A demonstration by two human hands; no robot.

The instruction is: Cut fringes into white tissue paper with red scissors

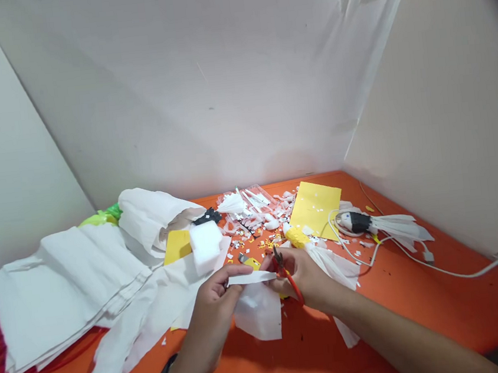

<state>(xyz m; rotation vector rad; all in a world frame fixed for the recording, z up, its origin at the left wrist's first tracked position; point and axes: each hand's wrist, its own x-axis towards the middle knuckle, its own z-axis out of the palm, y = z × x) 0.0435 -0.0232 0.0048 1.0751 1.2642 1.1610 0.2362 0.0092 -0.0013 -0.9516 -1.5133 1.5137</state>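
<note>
My left hand [218, 296] is closed, pinching the left end of a thin white paper sheet [258, 316] by its folded upper edge. The sheet hangs down, slightly see-through, over the orange table. At the fold's right end, my right hand [300, 273] grips the same edge. Red-handled scissors [292, 286] are also held in my right hand, their dark blades pointing up and away from the paper. Just beyond the hands lies a yellow-and-white figure [298, 238] with a white paper tail [335, 263]. Part of another yellow piece is hidden behind my fingers.
White fabric or paper [72, 282] is heaped at the left, beside a white foam block [206, 247]. Paper scraps and pens [253, 201] cover the back. A yellow sheet [316, 209], a black-wrapped figure [359, 222] and a white cable [458, 274] lie right. Walls enclose the table [467, 318].
</note>
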